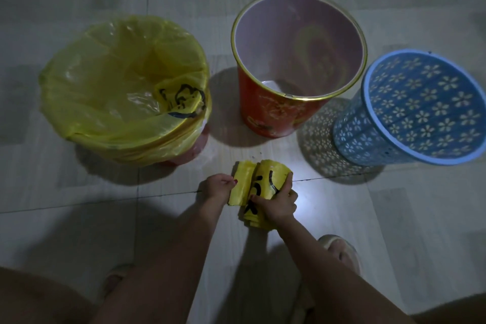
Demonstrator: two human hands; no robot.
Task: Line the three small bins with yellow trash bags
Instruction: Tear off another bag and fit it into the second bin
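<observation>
Three small bins stand on the tiled floor. The left bin (pixel 192 147) wears a yellow trash bag (pixel 110 81) pulled over its rim. The middle red bin (pixel 273 110) with a gold rim is bare inside. The right blue bin (pixel 368 137) has flower-shaped cut-outs and no bag. In front of them lies a folded stack of yellow trash bags (pixel 260 181) with black print. My left hand (pixel 218 187) pinches the stack's left edge. My right hand (pixel 276 202) grips its right side, with the index finger stretched along the edge.
My two feet in light slippers (pixel 339 247) stand on the floor close behind the hands. A bright patch of light falls on the tiles beside the bag stack. The room is dim.
</observation>
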